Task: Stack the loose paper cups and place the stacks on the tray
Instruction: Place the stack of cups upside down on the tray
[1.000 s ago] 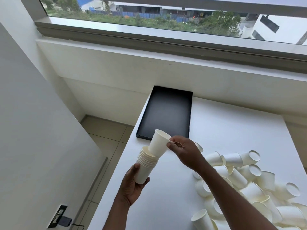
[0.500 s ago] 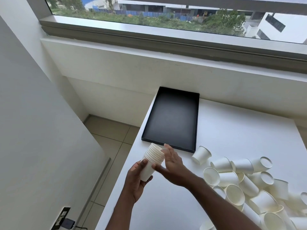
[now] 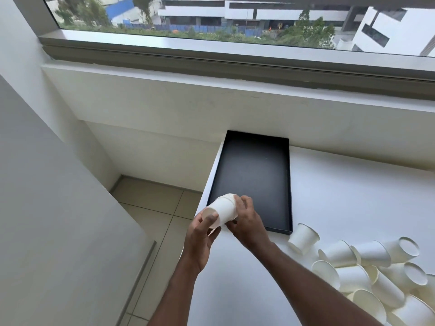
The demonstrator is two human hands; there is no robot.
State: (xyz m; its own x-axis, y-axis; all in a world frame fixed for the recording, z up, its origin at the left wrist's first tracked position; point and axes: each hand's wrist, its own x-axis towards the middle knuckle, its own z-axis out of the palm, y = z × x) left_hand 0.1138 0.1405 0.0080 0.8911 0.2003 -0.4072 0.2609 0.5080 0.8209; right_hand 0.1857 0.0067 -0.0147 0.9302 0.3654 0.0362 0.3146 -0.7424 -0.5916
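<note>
Head view: both hands grip the cup stack [image 3: 222, 209], tipped base toward the camera, over the tray's [image 3: 289, 184] near left corner. Left hand [image 3: 200, 241] clasps its base, right hand [image 3: 247, 220] its rims. Loose cups [image 3: 367, 274] lie right of the tray.

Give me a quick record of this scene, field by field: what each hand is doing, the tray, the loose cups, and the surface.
left hand: grips the base end of the cup stack
right hand: holds the stack's rim end
cup stack: white, tilted, rims toward the tray, over its near left corner
tray: black, rectangular, no cups in it
loose cups: white pile at right, most on their sides
table: white
</note>
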